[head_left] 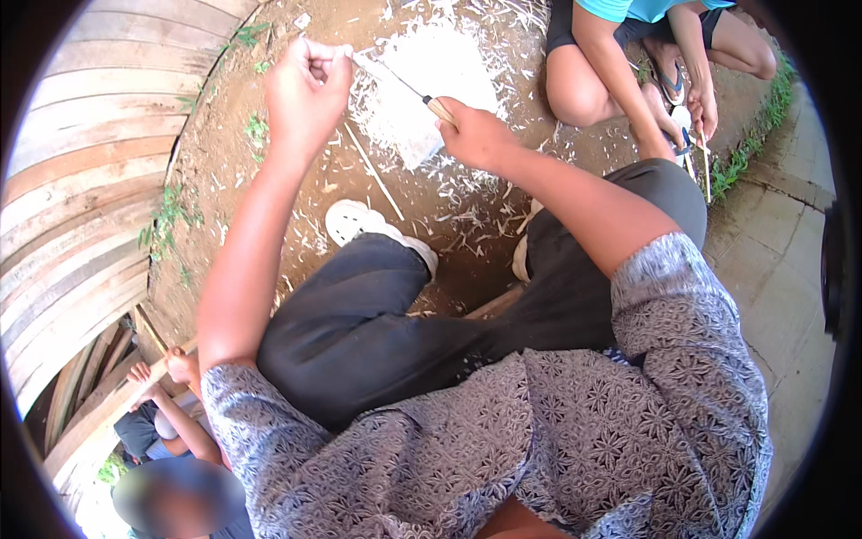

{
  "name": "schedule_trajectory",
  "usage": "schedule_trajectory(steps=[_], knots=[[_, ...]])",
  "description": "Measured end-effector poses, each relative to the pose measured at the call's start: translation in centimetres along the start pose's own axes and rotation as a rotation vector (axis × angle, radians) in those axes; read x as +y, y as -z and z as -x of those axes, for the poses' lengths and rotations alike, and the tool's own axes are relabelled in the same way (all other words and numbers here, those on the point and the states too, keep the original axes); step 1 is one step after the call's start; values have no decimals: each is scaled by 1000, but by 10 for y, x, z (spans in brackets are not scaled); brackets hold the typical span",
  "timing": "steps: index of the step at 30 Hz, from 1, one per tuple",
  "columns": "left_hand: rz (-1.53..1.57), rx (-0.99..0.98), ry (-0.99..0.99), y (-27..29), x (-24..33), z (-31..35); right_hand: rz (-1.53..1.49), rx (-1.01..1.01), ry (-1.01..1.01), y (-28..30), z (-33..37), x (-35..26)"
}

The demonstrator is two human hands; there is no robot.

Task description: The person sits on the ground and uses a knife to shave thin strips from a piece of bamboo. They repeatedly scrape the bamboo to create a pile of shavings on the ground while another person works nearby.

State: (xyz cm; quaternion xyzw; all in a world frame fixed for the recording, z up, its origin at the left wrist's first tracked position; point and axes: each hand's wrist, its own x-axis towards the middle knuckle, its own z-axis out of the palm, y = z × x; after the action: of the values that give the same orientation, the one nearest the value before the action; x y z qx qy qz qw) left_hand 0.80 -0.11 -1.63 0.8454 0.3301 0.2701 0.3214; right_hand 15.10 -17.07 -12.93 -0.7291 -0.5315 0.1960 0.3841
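Observation:
My right hand is closed round the light wooden handle of a knife. Its narrow blade points up and left, toward my left hand. The fingers of my left hand are pinched together near the blade's far end. Whatever sits in that pinch is too small and too washed out to make out. Below both hands lies a bright white sheet, strewn with pale shavings. A thin pale stick rests on the dirt between my left forearm and the sheet.
Wooden planks form a wall at the left. At the upper right a crouching person holds thin sticks. Another person is at the lower left, a hand on a wooden beam. Paving runs along the right.

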Motion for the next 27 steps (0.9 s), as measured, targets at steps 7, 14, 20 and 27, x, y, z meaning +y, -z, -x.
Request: schedule_trajectory(steps=[7,14,20,27], knots=[[-7,52,15,7,-1,6,-169,88,-153,36,-19,-63],[-35,41,36,7,2,8,-196,33,-69,52,-35,-81],[-19,54,-57,-2,-19,-1,56,-195,-121,-7,8,19],[-110,117,2,11,9,4,-74,-172,-202,27,-14,-38]])
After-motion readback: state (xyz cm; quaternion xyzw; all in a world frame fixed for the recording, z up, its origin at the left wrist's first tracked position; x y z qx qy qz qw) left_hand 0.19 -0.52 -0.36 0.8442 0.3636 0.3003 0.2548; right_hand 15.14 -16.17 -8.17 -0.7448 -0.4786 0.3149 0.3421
